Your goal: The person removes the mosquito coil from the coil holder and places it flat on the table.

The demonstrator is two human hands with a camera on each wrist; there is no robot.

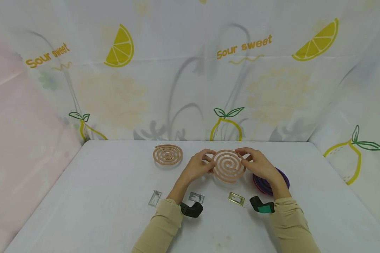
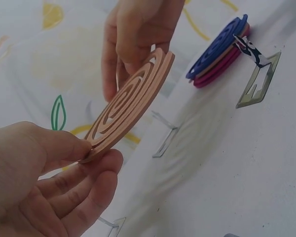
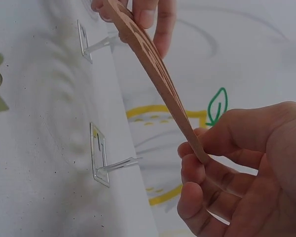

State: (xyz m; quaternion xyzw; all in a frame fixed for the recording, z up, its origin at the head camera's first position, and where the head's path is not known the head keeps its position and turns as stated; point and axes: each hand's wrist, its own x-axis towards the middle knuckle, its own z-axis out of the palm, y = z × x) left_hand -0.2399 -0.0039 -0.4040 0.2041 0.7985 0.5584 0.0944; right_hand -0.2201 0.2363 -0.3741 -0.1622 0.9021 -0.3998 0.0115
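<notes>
A brown mosquito coil (image 2: 138,114) is held up above the table, tilted, with its spiral facing the head camera. My left hand (image 1: 196,167) pinches its left rim between thumb and fingers. On the opposite rim, my right hand (image 1: 260,165) pinches it the same way. Below the coil, a silver metal coil stand (image 1: 196,197) and a gold one (image 1: 236,199) lie on the tabletop, each with a raised prong. Another silver stand (image 1: 157,193) lies farther left.
At the back left, a second brown coil (image 1: 168,163) lies flat with a small metal piece at its middle. A stack of coils (image 2: 218,47), blue-purple over pink, sits beside my right forearm. A printed cloth (image 1: 190,88) hangs behind the white table (image 1: 98,196).
</notes>
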